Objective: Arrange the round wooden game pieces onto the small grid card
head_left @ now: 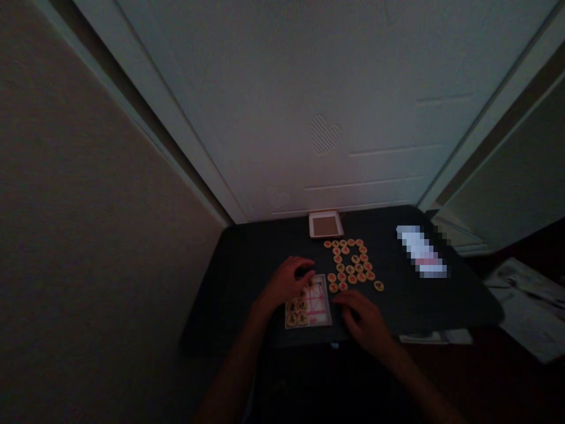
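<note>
My left hand reaches over the top left of a shallow open box. Its thumb and fingers are curved but apart, and the thumb is close to a xiangqi piece in the box. Several more round wooden pieces with dark characters, among them a xiangqi piece, lie in the box's left side over a white sheet with red lines. Just right of the box, my right hand hovers at or rests on the tabletop, fingers loosely bent and apart, with nothing visible in them.
Beyond my hands, several loose xiangqi pieces lie on the dark table; one piece sits apart at right. A box lid stands by the white door. A pixelated bright object lies at right.
</note>
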A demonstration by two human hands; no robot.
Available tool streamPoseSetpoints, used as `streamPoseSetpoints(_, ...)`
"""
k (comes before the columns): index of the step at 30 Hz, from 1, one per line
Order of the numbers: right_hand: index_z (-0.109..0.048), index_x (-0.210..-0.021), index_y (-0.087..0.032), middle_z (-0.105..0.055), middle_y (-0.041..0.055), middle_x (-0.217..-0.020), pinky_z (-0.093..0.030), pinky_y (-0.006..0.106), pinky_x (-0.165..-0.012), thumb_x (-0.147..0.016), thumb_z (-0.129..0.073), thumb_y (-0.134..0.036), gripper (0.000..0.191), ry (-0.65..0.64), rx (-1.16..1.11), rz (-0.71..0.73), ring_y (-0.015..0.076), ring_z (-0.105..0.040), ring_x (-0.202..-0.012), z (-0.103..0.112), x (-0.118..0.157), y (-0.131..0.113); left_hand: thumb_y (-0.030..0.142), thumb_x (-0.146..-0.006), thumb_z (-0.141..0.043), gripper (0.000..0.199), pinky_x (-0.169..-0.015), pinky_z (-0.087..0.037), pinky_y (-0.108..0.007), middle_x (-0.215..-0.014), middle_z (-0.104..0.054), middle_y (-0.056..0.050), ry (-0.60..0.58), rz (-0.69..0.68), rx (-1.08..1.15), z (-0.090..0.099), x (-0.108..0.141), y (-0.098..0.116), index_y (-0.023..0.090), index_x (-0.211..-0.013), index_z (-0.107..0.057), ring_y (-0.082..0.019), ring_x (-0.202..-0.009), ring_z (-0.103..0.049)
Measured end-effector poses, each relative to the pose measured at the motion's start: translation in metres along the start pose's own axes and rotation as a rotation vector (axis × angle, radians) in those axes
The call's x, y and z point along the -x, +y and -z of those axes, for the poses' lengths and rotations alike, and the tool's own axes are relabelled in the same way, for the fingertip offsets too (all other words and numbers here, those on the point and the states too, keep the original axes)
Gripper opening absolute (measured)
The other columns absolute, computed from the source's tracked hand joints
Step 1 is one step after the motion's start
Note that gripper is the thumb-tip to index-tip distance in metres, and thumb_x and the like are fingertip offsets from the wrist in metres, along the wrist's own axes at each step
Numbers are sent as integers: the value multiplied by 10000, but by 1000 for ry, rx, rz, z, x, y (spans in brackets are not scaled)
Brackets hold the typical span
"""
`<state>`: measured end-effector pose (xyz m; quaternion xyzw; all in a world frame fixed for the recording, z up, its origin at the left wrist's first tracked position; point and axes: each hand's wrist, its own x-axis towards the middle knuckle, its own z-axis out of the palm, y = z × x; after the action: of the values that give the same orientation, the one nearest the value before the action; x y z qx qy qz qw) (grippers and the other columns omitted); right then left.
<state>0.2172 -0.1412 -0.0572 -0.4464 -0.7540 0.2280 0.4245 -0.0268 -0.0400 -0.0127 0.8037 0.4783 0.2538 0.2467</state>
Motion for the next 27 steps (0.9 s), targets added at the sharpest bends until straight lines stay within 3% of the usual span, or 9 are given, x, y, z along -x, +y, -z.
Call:
streamPoseSetpoints(6, -716, -1090, -259, -747, 63, -1063, -592, 385, -888, -948, -519, -178, 256, 137, 65, -72, 220, -717, -998, 37, 3, 20, 319, -1008, -541, 236, -1016, -467, -385, -1177, -715, -48, -28, -173, -168, 5, -56, 21, 242, -1178, -686, -213, -1122, -616)
streamPoseSetpoints(9, -722, -1053, -256, -752, 64, -1028, -590, 392, -871, -944, -530, -182, 233, 246, 107, -105, 224, -719, -962, 53, 7, 32, 304, -1002, -539, 221, -994, -449, -422, -1113, -719, -64, -53, -186, -334, -3, -85, 32, 250, -1119, -719, -247, -1110, -598)
streamPoseSetpoints(13, -720, -1034, -257, -755, 64, -1002, -594, 386, -848, -940, -540, -186, 216, 312, 112, -119, 224, -722, -936, 59, 11, 38, 266, -958, -595, 187, -975, -429, -421, -1074, -719, -84, -94, -197, -451, -17, -110, 38, 244, -1057, -751, -268, -1102, -595)
streamPoseSetpoints(19, -734, -1012, -261, -757, 66, -987, -601, 383, -834, -919, -526, -170, 246, 328, 100, -120, 227, -725, -925, 57, 10, 35, 267, -962, -587, 184, -975, -406, -432, -1020, -741, -91, -133, -204, -467, -25, -119, 40, 242, -959, -770, -279, -1079, -624)
streamPoseSetpoints(27, -741, -1003, -261, -757, 65, -990, -597, 380, -839, -930, -523, -163, 249, 337, 83, -154, 222, -724, -931, 58, 10, 32, 316, -955, -613, 197, -976, -429, -431, -994, -764, -103, -144, -116, -527, -31, -124, 41, 225, -945, -787, -280, -1026, -673)
